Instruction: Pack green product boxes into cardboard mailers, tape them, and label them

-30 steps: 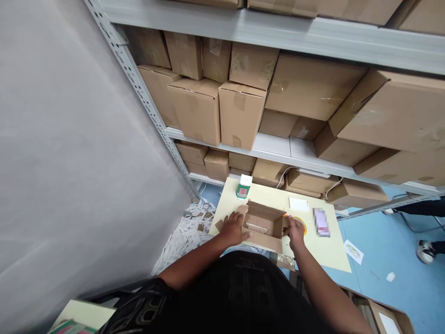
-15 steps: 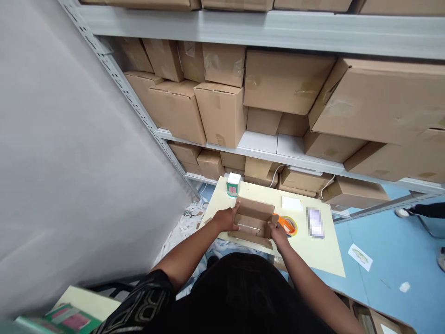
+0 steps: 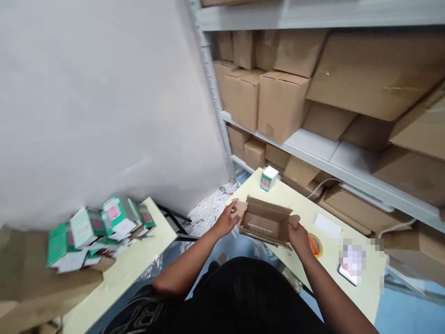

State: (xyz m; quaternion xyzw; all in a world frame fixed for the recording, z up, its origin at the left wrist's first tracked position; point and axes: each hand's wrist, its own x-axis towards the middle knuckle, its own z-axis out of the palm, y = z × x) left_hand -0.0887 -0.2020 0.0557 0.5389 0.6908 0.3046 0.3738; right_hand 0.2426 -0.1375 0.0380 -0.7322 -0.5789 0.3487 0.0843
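An open cardboard box (image 3: 266, 218) is held between my two hands at the near edge of the pale table (image 3: 323, 266). My left hand (image 3: 227, 218) grips the flap on its left end, thumb and fingers closed on the cardboard. At the other end, my right hand (image 3: 297, 234) is closed on the right flap and wall. Inside the box a pale strip shows on the bottom. Behind it stands a small green and white box (image 3: 269, 178). A roll of tape (image 3: 316, 245) with orange on it lies just right of my right hand.
A white card (image 3: 328, 226) and a phone (image 3: 349, 269) lie on the table's right. Shelves hold many cardboard boxes (image 3: 283, 104) behind. On the left, a second table (image 3: 139, 260) bears green and white boxes (image 3: 118, 215) and a large carton (image 3: 45, 292). Paper scraps (image 3: 208, 213) cover the floor.
The view has swung left, bringing the second table into sight. My left hand has shifted outward from the box wall onto the left flap, which now sticks out. The box is lifted and tilted slightly.
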